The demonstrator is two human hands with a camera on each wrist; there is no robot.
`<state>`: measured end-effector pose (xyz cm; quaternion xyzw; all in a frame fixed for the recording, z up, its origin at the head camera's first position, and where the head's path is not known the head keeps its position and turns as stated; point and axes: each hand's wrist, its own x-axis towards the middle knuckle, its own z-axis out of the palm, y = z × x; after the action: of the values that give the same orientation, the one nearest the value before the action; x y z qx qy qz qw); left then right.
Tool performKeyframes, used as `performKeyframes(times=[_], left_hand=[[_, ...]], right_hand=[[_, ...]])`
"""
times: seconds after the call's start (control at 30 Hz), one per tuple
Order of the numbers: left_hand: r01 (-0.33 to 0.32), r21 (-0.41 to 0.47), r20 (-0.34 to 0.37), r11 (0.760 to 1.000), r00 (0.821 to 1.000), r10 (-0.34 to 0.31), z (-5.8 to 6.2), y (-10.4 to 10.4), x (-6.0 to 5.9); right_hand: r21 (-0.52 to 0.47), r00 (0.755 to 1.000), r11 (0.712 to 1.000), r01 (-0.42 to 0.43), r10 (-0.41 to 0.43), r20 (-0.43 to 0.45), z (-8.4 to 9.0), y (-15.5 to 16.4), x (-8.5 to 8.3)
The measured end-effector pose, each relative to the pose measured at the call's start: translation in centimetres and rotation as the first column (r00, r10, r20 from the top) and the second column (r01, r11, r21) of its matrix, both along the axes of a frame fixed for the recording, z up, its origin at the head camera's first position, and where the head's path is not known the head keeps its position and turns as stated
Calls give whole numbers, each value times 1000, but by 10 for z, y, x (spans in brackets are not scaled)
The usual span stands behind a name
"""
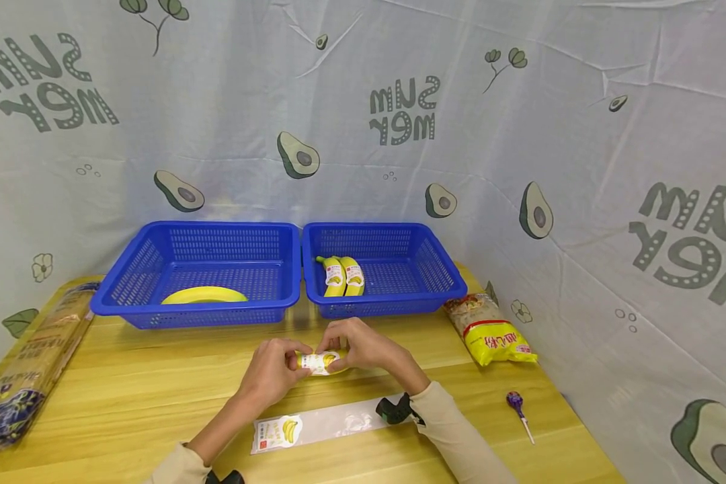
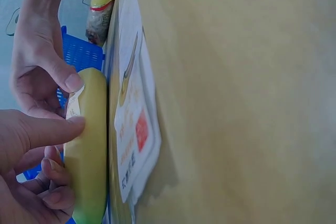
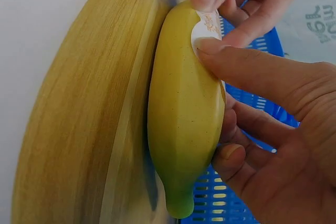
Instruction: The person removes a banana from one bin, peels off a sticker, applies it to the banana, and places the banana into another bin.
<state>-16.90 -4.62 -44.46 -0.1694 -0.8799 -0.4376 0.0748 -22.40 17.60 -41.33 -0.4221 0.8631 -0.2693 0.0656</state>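
Two hands of yours share one banana [image 3: 181, 98], gripped crosswise, its length running nine to three. Your left hand [image 1: 270, 372] pinches the nine o'clock side: thumb tip pressed at the edge of the white label [image 1: 318, 364], fingers curled behind, so the gap is only as wide as the fruit. Your right hand [image 1: 364, 344] does the same at three o'clock, thumb on the label, fingers bent round the back. Both thumb tips sit near each other; whether the banana touches the table [image 1: 157, 376], you cannot tell from here.

Your left forearm comes in from eight o'clock, your right from four, its wrist arched over the end of a label strip [image 1: 339, 425] lying at six o'clock from the fruit. From the held banana, the left basket [image 1: 127, 310] stands at ten with a yellow banana [image 1: 204, 294] inside; the right basket [image 1: 393, 300] stands at one, with two labelled bananas [image 1: 335, 275] side by side. A bag [image 1: 490, 333] lies near three, and a lollipop [image 1: 515, 401] between three and four.
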Motion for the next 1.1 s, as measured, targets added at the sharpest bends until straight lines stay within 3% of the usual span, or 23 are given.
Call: performKeyframes(times=[0.33, 0.53, 0.7, 1.1], left_hand=[[27, -55, -16, 998, 999, -28, -1, -4, -2], [-6, -154, -5, 988, 1000, 5, 0, -7, -1], [-13, -175, -1, 984, 1000, 13, 1, -8, -2], [-33, -217, -21, 976, 999, 29, 4, -7, 2]], right_hand=[[41, 999, 999, -17, 16, 28, 3, 0, 0], [66, 1000, 998, -12, 11, 19, 3, 0, 1], [83, 1000, 996, 11, -13, 13, 5, 0, 2], [27, 999, 999, 42, -42, 12, 9, 6, 3]])
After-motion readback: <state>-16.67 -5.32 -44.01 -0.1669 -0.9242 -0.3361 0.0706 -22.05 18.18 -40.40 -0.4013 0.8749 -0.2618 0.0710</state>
